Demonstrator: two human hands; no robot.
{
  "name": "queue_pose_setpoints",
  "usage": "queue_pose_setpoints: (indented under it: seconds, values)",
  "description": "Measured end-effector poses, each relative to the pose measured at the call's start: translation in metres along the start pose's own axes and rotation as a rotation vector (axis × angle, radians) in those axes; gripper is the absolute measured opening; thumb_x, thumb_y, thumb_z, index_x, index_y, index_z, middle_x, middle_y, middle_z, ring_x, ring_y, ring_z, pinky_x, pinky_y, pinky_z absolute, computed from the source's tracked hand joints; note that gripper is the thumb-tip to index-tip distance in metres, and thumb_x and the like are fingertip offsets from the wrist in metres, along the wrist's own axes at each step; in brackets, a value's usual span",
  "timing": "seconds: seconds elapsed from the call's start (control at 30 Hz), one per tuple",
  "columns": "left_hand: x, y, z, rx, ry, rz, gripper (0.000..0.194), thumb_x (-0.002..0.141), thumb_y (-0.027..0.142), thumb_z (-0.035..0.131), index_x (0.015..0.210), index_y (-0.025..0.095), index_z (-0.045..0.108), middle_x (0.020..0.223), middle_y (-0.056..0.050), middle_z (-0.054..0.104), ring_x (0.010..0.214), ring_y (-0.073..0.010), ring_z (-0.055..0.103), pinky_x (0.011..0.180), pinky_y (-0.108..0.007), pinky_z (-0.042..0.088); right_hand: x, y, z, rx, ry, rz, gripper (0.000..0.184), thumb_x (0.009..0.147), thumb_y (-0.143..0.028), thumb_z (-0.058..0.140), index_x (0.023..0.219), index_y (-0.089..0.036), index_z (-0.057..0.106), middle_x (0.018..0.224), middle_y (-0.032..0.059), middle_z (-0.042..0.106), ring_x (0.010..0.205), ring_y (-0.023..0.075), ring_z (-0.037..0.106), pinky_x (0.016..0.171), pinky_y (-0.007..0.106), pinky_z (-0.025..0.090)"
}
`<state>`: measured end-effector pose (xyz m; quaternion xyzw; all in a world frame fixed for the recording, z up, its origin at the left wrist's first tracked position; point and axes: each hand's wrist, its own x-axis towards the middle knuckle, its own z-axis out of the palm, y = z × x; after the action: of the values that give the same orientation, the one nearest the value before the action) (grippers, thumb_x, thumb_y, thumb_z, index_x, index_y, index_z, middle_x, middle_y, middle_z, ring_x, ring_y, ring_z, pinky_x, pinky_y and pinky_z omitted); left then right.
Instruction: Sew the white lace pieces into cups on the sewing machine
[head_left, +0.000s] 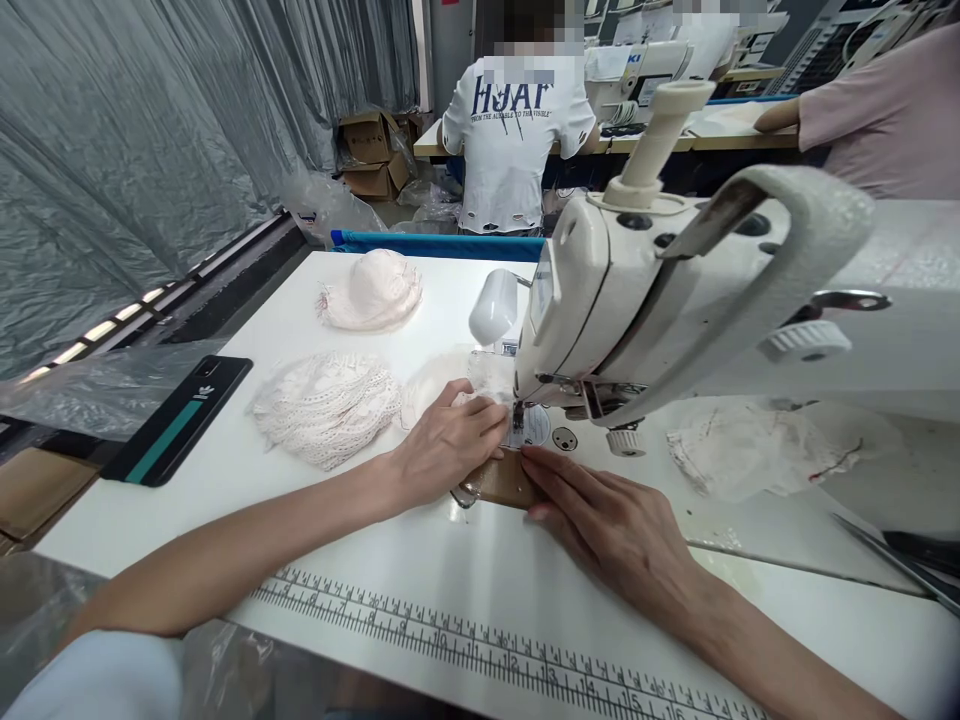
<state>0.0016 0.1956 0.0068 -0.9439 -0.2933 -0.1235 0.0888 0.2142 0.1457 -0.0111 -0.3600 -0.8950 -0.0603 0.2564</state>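
Note:
My left hand (448,443) is bent over a piece of thin white fabric (435,385) beside the presser foot (519,415) of a white sewing machine (600,300). Its fingers are pressed together on the cloth, and the fingertips are partly hidden. My right hand (619,525) lies with fingers stretched out, their tips touching a brown block (504,482) just in front of the needle plate (534,425). Left of my left hand lies a bunched white lace piece (328,408). Behind that sits a pale pink cup-shaped fabric piece (375,290).
A black phone-like case (178,420) lies at the table's left edge. More sheer fabric (757,450) rests under the machine arm, with scissors (900,560) at far right. A printed ruler (450,635) runs along the front. Ahead, a person (517,140) sits facing away.

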Motion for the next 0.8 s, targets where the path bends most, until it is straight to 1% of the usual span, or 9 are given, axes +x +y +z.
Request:
queue_pose_setpoints:
  seconds: [0.17,0.3,0.4,0.47,0.53,0.6,0.67,0.73,0.8]
  values:
    - [0.001,-0.005,0.000,0.015,-0.009,-0.007,0.018,0.095,0.018,0.038,0.098,0.015,0.055,0.106,-0.005,0.063,0.100,-0.0151,0.055,0.095,-0.037,0.028,0.001,-0.001,-0.001,-0.003,0.013,0.006,0.031,0.096,-0.032,0.040,0.107,-0.013,0.063,0.109,0.0095,0.068,0.074,0.0153,0.068,0.057,0.025,0.054]
    - [0.000,-0.003,0.000,0.041,-0.024,-0.027,0.018,0.093,0.012,0.038,0.094,0.014,0.056,0.102,-0.006,0.062,0.096,-0.0156,0.056,0.093,-0.037,0.031,0.001,-0.002,-0.002,-0.031,-0.005,0.012,0.032,0.095,-0.032,0.040,0.106,-0.013,0.064,0.108,0.0101,0.068,0.072,0.0150,0.069,0.057,0.025,0.054]
    - [-0.005,0.004,0.001,0.076,-0.010,-0.039,0.020,0.089,0.004,0.040,0.094,0.012,0.057,0.099,-0.007,0.063,0.095,-0.0168,0.056,0.091,-0.037,0.034,0.002,-0.003,-0.002,-0.029,-0.016,0.012,0.031,0.095,-0.031,0.041,0.105,-0.014,0.064,0.106,0.0099,0.069,0.068,0.0138,0.068,0.055,0.024,0.054]
    - [-0.011,0.013,-0.001,0.076,-0.011,-0.038,0.021,0.087,0.002,0.043,0.096,0.012,0.059,0.101,-0.009,0.063,0.096,-0.0188,0.056,0.088,-0.037,0.037,0.002,-0.004,-0.004,-0.007,0.001,0.007,0.028,0.095,-0.030,0.042,0.102,-0.014,0.064,0.103,0.0088,0.070,0.066,0.0131,0.067,0.054,0.023,0.053]
    - [-0.019,0.023,-0.008,0.016,-0.026,-0.006,0.022,0.087,0.004,0.043,0.098,0.013,0.059,0.104,-0.009,0.063,0.098,-0.0194,0.056,0.084,-0.035,0.039,0.002,-0.004,-0.006,0.034,0.034,-0.009,0.024,0.094,-0.028,0.045,0.099,-0.015,0.063,0.097,0.0075,0.071,0.068,0.0130,0.067,0.056,0.023,0.052]
    - [-0.029,0.030,-0.020,-0.117,-0.037,0.086,0.023,0.090,0.008,0.042,0.104,0.016,0.059,0.109,-0.007,0.063,0.100,-0.0172,0.056,0.084,-0.032,0.040,0.002,-0.005,-0.010,0.090,0.061,-0.032,0.020,0.092,-0.030,0.048,0.095,-0.015,0.062,0.092,0.0074,0.070,0.071,0.0142,0.065,0.058,0.024,0.051]
    - [-0.039,0.030,-0.033,-0.265,-0.035,0.174,0.022,0.091,0.018,0.046,0.111,0.017,0.056,0.119,-0.006,0.061,0.105,-0.0149,0.056,0.090,-0.031,0.039,0.002,-0.008,-0.013,0.128,0.056,-0.069,0.027,0.090,-0.040,0.050,0.094,-0.014,0.060,0.092,0.0101,0.068,0.079,0.0182,0.063,0.064,0.029,0.051]
    - [-0.049,0.022,-0.043,-0.328,-0.030,0.154,0.030,0.087,0.030,0.055,0.115,0.017,0.054,0.125,-0.008,0.057,0.111,-0.0170,0.053,0.096,-0.035,0.036,0.003,-0.016,-0.015,0.150,-0.019,-0.114,0.045,0.086,-0.054,0.050,0.099,-0.013,0.059,0.100,0.0148,0.065,0.090,0.0243,0.059,0.072,0.038,0.049]
    - [-0.059,0.011,-0.046,-0.309,-0.039,0.074,0.044,0.080,0.041,0.063,0.115,0.016,0.054,0.121,-0.010,0.060,0.109,-0.0209,0.055,0.096,-0.040,0.034,0.004,-0.026,-0.015,0.157,-0.125,-0.148,0.056,0.082,-0.062,0.049,0.104,-0.011,0.058,0.108,0.0176,0.062,0.097,0.0286,0.056,0.078,0.044,0.045]
